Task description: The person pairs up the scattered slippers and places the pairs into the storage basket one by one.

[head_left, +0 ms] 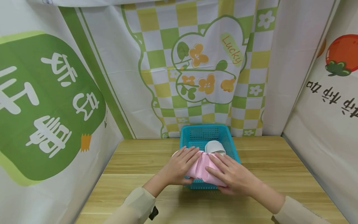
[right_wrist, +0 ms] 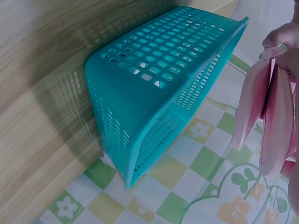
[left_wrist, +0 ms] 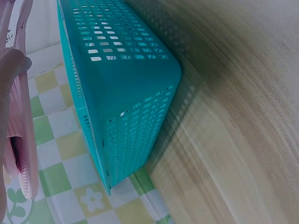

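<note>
A pair of pink ribbed slippers [head_left: 205, 165] is held over the near end of a blue plastic basket [head_left: 234, 147]. My left hand [head_left: 177, 168] grips the left side, fingers across the top and thumb below. On the other side my right hand [head_left: 237, 175] grips them the same way, its thumb under the edge. The right wrist view shows the two pink soles [right_wrist: 278, 123] close together, above the basket's rim. Behind them, a white slipper [head_left: 214, 146] lies inside the basket, its lower part hidden by the pink pair.
The basket stands on a wood-grain table [head_left: 145, 155], near its back edge. A checked green-and-yellow cloth [head_left: 159, 59] hangs behind it. Printed cloth walls [head_left: 112, 77] enclose the table on the left and right.
</note>
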`<state>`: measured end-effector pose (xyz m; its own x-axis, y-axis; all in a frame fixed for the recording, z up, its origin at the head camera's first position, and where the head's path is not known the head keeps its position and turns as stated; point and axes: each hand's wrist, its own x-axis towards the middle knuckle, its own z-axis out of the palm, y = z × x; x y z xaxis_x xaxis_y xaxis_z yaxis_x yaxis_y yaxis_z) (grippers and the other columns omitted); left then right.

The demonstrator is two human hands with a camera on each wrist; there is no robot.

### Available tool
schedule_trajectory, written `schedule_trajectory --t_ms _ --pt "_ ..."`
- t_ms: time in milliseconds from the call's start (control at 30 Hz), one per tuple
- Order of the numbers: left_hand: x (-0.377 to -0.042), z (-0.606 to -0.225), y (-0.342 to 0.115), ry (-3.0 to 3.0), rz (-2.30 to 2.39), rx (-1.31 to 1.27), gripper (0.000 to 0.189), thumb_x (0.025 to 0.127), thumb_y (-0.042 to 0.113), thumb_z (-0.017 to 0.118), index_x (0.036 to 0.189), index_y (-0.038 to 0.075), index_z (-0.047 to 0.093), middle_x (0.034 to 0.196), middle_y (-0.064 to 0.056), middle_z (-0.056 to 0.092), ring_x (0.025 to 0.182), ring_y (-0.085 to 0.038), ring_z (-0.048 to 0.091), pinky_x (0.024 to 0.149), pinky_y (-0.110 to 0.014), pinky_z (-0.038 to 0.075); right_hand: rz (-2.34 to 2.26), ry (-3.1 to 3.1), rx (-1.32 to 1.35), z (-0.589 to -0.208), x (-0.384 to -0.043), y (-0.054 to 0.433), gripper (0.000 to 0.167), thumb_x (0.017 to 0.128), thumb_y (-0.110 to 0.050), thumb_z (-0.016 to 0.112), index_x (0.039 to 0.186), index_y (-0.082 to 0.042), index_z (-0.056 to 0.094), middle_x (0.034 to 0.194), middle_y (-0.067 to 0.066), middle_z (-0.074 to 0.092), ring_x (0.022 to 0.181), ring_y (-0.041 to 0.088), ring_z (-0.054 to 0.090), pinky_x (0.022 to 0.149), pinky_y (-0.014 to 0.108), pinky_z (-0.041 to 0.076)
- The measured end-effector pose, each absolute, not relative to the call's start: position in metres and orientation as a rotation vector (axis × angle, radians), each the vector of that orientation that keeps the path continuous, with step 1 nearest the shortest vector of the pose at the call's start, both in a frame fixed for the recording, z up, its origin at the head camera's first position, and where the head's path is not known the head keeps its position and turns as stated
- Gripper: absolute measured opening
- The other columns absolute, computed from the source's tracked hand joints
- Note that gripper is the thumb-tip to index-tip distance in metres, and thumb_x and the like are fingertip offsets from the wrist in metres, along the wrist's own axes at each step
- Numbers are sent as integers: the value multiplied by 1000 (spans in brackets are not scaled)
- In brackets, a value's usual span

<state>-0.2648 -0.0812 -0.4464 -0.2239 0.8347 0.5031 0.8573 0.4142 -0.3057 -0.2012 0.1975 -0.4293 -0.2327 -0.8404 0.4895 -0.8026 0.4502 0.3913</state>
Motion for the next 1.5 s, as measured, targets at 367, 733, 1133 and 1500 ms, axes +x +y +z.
schedule_trajectory --t_ms 367,733,1133,1500 --pt "-266 -447 -84 -2064 -23 -1406 103 66 52 79 146 0 37 150 -17 38 137 -33 36 113 -49 25 -65 -2009 1356 -430 -204 196 71 73 -38 69 134 -7 54 138 30 47 121 45 51 96 55 44" --pt "-266 -446 -92 -2035 -1 -1367 94 72 52 74 142 -2 43 147 -21 41 136 -35 37 111 -52 26 -30 -1971 1320 -433 -208 198 51 94 -39 42 131 -6 55 135 31 48 116 48 53 92 55 47" --pt "-267 -451 -104 -2001 -17 -1335 90 73 51 73 139 -3 46 145 -23 43 134 -39 39 111 -55 25 -21 -2032 1249 -436 -210 203 54 93 -39 39 132 -5 55 135 31 49 118 48 51 89 57 47" --pt "-267 -457 -116 -2037 -32 -1281 93 71 50 78 139 -4 45 144 -24 44 133 -38 41 109 -55 30 -8 -2082 1169 -434 -214 205 55 92 -39 38 132 -4 54 134 31 50 117 51 50 89 60 47"
